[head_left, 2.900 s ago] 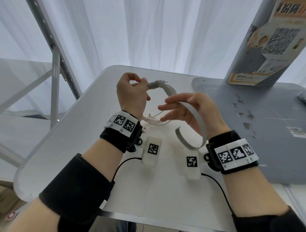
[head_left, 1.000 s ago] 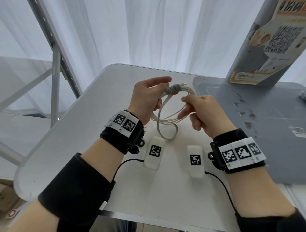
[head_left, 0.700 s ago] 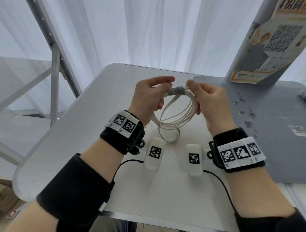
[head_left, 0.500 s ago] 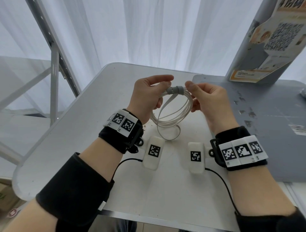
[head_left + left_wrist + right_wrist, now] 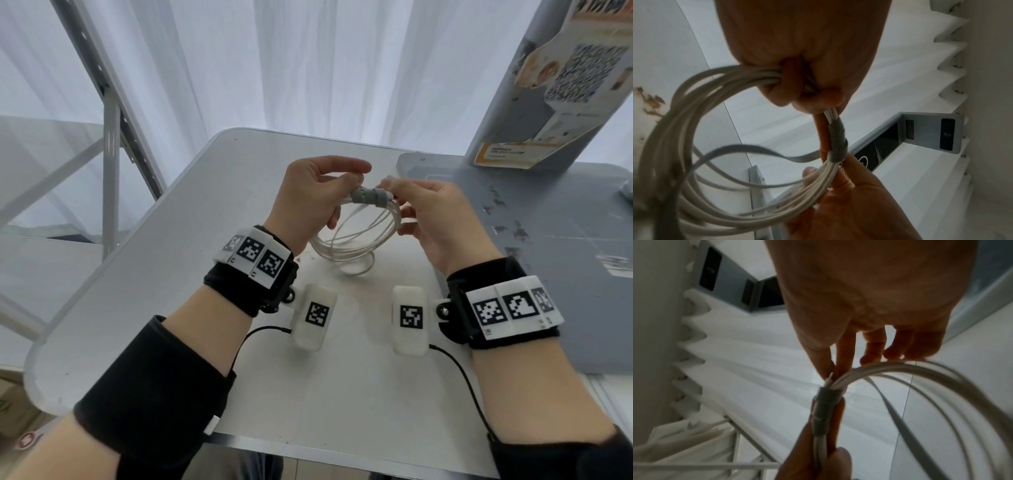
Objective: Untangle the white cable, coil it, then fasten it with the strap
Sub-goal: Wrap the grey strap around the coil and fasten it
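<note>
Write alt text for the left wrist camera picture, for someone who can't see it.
A left hand grips a coiled white cable beside a grey strap wound round the bundle, its loose tail trailing across the coil. The right hand holds the strands on the strap's other side, over a white table.

Soft daylight comes through the white curtain behind the table, leaving the head view bright, evenly lit and bent at its edges. Both wrist views are backlit: the left hand and right hand look dark orange, and the cable smears, perhaps from motion.
</note>
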Demonstrator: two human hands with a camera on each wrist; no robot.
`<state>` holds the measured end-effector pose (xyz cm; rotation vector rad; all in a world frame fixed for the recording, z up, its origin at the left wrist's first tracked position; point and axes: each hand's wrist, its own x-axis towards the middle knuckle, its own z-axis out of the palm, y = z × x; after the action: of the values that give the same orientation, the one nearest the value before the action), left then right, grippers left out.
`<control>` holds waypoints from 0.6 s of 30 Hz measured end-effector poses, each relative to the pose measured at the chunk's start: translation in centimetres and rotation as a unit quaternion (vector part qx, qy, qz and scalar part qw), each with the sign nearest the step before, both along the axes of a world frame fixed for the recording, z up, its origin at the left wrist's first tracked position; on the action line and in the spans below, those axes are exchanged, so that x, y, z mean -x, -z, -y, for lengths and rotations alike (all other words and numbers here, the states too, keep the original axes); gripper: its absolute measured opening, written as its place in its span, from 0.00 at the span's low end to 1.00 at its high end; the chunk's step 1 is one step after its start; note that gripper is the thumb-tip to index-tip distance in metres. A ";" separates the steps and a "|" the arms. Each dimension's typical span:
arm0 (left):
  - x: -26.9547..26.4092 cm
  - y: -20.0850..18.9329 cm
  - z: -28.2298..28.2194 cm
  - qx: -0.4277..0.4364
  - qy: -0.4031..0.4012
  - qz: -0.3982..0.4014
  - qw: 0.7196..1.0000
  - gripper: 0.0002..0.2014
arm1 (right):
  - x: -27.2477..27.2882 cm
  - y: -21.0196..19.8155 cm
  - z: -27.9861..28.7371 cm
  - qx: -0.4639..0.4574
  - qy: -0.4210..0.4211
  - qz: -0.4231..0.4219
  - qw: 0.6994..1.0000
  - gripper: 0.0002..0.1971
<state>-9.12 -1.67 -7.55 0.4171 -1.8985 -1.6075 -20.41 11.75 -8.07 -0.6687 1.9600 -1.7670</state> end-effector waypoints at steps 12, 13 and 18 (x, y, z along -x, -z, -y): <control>0.2 -0.2 -0.7 0.070 0.011 0.055 0.996 0.11 | -0.4 0.3 0.7 0.061 0.060 -0.082 0.993 0.03; 0.3 -0.2 -0.8 0.069 0.008 0.056 0.996 0.10 | -0.5 0.3 0.8 0.061 0.059 -0.093 0.992 0.03; 0.5 -0.1 -0.8 0.046 -0.020 0.065 0.997 0.08 | -1.3 0.0 0.8 0.067 0.025 -0.119 0.990 0.04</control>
<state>-9.61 -0.83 -7.46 0.5268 -2.0395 -1.4921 -19.14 10.95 -8.09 -0.9210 2.0378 -1.9392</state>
